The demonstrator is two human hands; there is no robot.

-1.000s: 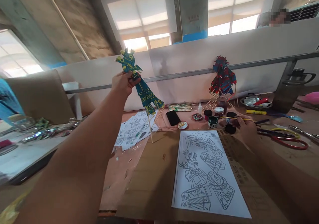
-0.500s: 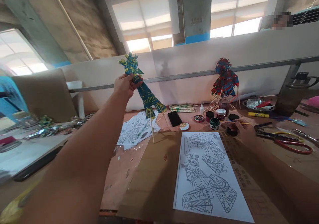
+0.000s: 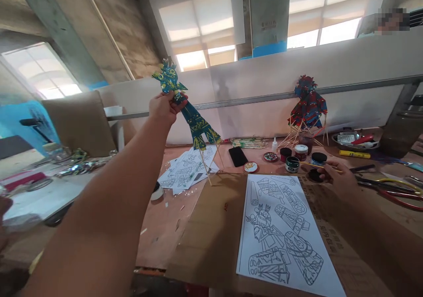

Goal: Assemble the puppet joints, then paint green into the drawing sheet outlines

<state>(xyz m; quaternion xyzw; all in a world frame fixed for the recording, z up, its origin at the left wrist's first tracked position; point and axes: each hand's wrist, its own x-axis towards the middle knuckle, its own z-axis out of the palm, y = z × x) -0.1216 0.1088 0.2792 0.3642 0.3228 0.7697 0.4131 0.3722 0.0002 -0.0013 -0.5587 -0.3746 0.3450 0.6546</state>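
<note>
My left hand (image 3: 165, 109) grips a painted paper puppet (image 3: 194, 118), blue-green with yellow patterns, around its upper body. The puppet is raised and leaning, its thin sticks hanging down to the cardboard. In my right hand (image 3: 340, 177) is a slim paintbrush (image 3: 319, 166), pointing left toward an open jar of dark green paint (image 3: 292, 165). Whether the bristles touch the jar is too small to tell. A black jar lid (image 3: 315, 175) lies just under the right fingers. Below sits a white sheet of outlined puppet parts (image 3: 280, 235) on brown cardboard (image 3: 211, 226).
Red-and-blue puppets (image 3: 307, 103) on sticks stand at the back right. Around the jars are a phone (image 3: 238, 156), a glue bottle (image 3: 274, 145) and dishes of sequins (image 3: 250, 167). Scissors (image 3: 396, 191) lie right; printed sheets (image 3: 187, 169) lie left. A person is beyond the partition.
The view has turned slightly left, so the table's things sit farther right. My left hand still holds the puppet, its head tipped a little more left. The brush stays in my right hand.
</note>
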